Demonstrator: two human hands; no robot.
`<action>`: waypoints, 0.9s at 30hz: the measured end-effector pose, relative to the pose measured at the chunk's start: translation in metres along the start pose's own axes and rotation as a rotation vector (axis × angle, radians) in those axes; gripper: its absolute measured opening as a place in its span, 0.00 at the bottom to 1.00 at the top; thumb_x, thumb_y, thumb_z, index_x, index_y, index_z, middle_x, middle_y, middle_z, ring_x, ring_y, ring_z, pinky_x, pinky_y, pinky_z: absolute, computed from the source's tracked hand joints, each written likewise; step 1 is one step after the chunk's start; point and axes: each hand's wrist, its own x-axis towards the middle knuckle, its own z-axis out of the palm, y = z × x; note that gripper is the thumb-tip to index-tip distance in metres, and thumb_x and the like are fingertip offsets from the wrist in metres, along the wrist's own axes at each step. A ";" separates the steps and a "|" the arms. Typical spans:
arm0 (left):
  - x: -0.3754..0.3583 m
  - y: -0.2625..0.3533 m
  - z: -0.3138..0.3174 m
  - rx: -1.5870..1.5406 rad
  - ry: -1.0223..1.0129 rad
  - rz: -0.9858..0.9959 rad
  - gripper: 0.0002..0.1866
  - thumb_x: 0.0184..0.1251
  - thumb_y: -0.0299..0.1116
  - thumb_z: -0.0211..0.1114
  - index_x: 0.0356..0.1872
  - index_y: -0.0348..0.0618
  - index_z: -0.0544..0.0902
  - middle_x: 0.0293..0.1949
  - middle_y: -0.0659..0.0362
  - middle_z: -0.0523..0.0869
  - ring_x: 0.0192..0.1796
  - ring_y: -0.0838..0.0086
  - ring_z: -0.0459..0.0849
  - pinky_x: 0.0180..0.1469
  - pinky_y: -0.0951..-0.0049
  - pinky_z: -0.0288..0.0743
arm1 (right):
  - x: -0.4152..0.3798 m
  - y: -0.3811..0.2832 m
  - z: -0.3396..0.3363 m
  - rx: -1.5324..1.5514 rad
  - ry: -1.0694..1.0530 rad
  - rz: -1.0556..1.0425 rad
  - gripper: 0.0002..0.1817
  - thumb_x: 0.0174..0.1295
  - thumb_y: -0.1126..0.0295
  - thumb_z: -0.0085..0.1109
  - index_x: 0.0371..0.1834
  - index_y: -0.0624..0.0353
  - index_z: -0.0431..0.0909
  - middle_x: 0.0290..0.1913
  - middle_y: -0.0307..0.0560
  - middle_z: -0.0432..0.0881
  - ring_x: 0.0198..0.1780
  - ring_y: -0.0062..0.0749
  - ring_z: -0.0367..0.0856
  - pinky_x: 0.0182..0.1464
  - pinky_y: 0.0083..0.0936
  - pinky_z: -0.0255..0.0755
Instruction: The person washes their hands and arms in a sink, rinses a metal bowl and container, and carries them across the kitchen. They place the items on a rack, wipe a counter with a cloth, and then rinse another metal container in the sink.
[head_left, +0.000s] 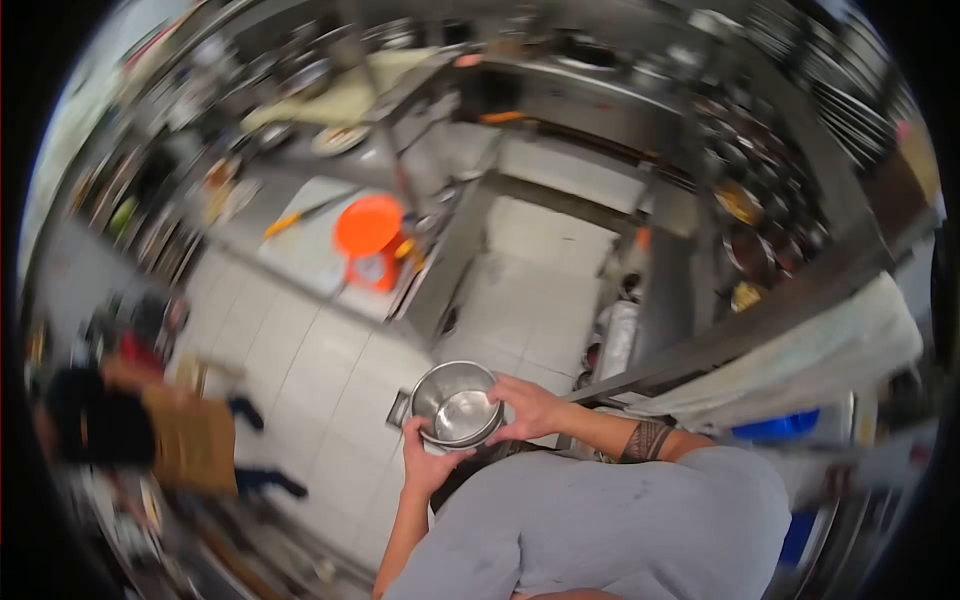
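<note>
No legible text, labels, brands, numbers or signs.

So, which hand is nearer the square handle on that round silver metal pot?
Left: the left hand holds the pot close to the handle; the right hand holds the opposite side.

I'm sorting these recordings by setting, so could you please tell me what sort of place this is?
Probably a commercial kitchen, judging by the metal pot being held, the yellow-handled knife on a white board, and what looks like an orange scale near it.
</note>
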 end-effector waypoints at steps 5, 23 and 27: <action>0.151 0.014 0.013 0.052 -0.357 0.258 0.50 0.27 0.34 0.95 0.54 0.45 0.68 0.51 0.58 0.75 0.55 0.67 0.76 0.61 0.64 0.73 | 0.022 0.009 -0.029 -0.068 0.391 0.171 0.46 0.50 0.58 0.86 0.70 0.58 0.69 0.63 0.57 0.77 0.63 0.52 0.79 0.65 0.40 0.76; 0.532 0.438 0.305 -0.626 -0.281 1.170 0.46 0.40 0.24 0.89 0.62 0.45 0.69 0.56 0.60 0.73 0.58 0.70 0.76 0.64 0.68 0.71 | -0.026 0.146 -0.134 -0.019 0.671 1.018 0.35 0.70 0.57 0.65 0.76 0.57 0.67 0.70 0.66 0.75 0.58 0.55 0.86 0.61 0.43 0.78; 0.552 0.568 0.356 -0.950 -0.306 1.367 0.41 0.53 0.14 0.81 0.66 0.45 0.69 0.57 0.55 0.79 0.56 0.69 0.82 0.60 0.68 0.77 | -0.037 0.185 -0.128 -0.036 0.725 1.133 0.32 0.70 0.51 0.64 0.72 0.58 0.74 0.62 0.61 0.82 0.55 0.50 0.86 0.59 0.41 0.78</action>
